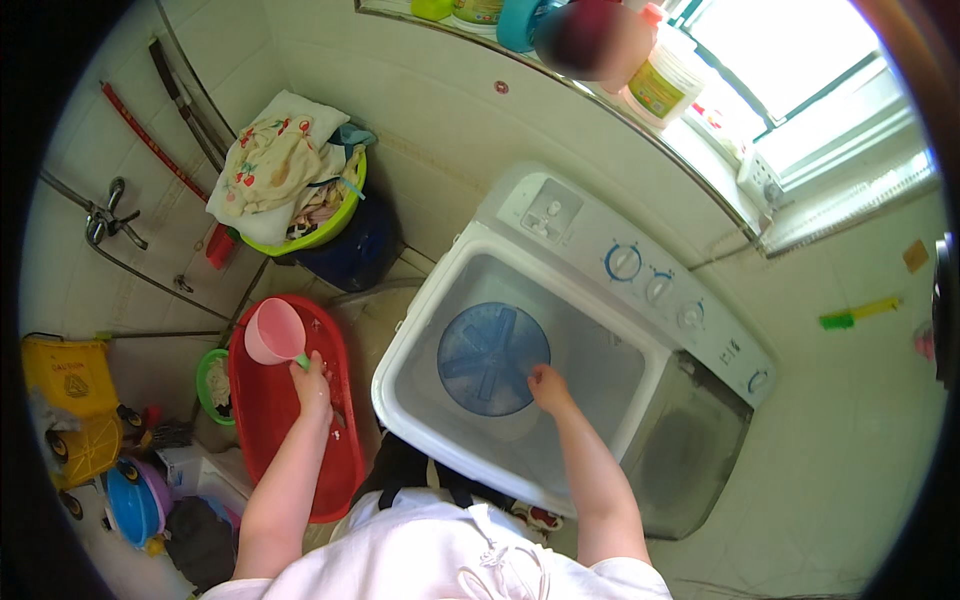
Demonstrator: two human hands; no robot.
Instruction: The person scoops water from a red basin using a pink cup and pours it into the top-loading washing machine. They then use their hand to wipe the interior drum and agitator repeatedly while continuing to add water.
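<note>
My left hand (313, 386) grips the green handle of a pink plastic dipper (274, 331), held over a long red plastic tub (289, 420) on the floor. My right hand (548, 387) hangs over the open wash drum of a white twin-tub washing machine (435, 281). Its fingers are curled near the right edge of the round blue pulsator (493, 358); whether something small is between them cannot be told. The control panel (645, 277) with its knobs runs along the machine's far side, and a dark translucent lid (686, 450) covers the spin side at the right.
A lime-green basin (330, 232) heaped with laundry (274, 169) stands on a dark blue bucket (352, 255). A wall tap (112, 221) is at the left, above a yellow mop bucket (79, 382). Bottles (664, 82) line the window ledge. A small green basin (204, 386) sits beside the tub.
</note>
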